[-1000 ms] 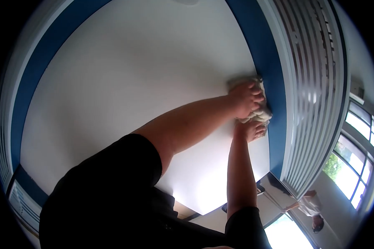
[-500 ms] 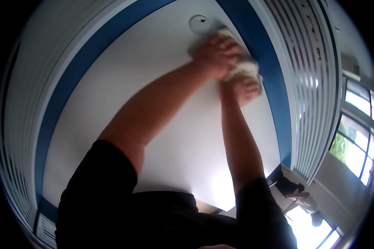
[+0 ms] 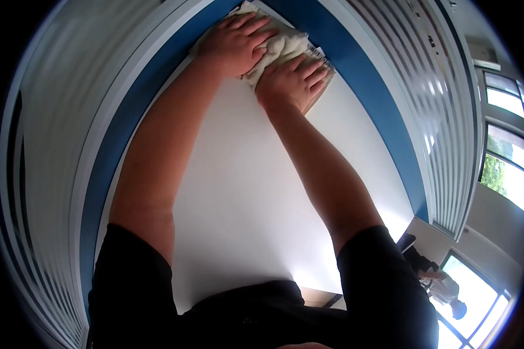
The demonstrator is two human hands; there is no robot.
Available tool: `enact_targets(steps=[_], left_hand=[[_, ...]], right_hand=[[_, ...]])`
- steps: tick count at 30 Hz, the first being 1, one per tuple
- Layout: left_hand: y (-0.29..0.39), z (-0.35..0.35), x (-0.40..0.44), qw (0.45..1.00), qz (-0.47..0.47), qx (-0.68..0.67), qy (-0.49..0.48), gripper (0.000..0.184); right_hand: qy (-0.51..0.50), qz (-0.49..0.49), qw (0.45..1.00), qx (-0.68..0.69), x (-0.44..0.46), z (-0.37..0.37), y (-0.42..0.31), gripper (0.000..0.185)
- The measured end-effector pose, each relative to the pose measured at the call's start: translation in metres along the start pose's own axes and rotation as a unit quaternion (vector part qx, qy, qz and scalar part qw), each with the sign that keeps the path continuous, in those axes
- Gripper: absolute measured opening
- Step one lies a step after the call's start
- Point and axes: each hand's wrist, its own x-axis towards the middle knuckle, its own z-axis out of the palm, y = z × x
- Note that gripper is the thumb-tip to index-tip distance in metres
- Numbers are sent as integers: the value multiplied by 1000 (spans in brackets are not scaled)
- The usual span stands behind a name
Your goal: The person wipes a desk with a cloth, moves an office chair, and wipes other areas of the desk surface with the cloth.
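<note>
A crumpled off-white cloth [image 3: 290, 45] lies against a smooth white panel [image 3: 244, 192] near the top of the view. My left hand [image 3: 233, 46] rests on the cloth's left part, its fingers spread. Beside it, my right hand [image 3: 291, 84] presses on the lower right part with fingers apart. Dark printed marks run along an edge [image 3: 322, 56] to the right of the cloth. A pale brownish edge also shows by my right hand; whether these belong to the cloth or a flat thing under it, I cannot tell.
A blue border [image 3: 367, 99] frames the panel, with ribbed pale slats [image 3: 413, 87] outside it on both sides. Windows [image 3: 503, 157] stand at the far right. Another person [image 3: 442, 288] appears at the lower right, some way off.
Both hands and the cloth have moved left and up, to the top of the panel. My fingers have spread out more. The round white disc seen earlier on the panel no longer shows.
</note>
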Motion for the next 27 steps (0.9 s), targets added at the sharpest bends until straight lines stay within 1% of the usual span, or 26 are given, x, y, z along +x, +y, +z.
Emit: enact_targets(steps=[1,2,3,4,5,7,12,15,18,21,23,24,26,27], left_hand=[[-4,5,19,1000,14,-2,-9,53],[-3,7,21,1000,24,-3,-18,54],[1,7,23,999,14,9,-49,55],[8,7,21,999,15,6,-51,55],[12,8,19,999,11,2,-46,55],[11,31,18,999,9,-3,-32,55],[16,18,16,999,-12,-13,-49,56],[14,14,16,997,-26,-18,-68,56],[18,13,16,999,-25,-6,-46,55],[16,27,17,999,-27,-6,-34,55],[14,31,17,1000,-19,0,-12,57],[12,38,20,998,-20,40,-36,54],[13,13,13,1000,20,-13,-10,52],[17,13,10,1000,3,-19,-16,52]], right_hand=[[-16,8,1000,-7,9,-5,-1,85],[-14,9,1000,-9,8,-10,-2,85],[-22,-13,1000,-16,6,-12,0,85],[-30,-34,999,-21,4,-13,5,84],[-35,-35,998,-30,2,-13,9,83],[-24,-31,999,-27,8,10,13,83],[-18,-31,999,-10,6,5,13,82],[-9,-32,999,-27,3,2,10,81],[-8,-29,999,-23,3,-2,11,81],[-2,-33,999,-33,6,7,10,81],[32,-26,999,-23,10,15,10,82],[17,-32,999,-15,12,13,10,84],[16,-39,999,-4,8,10,11,84],[18,-41,999,4,5,9,12,84]])
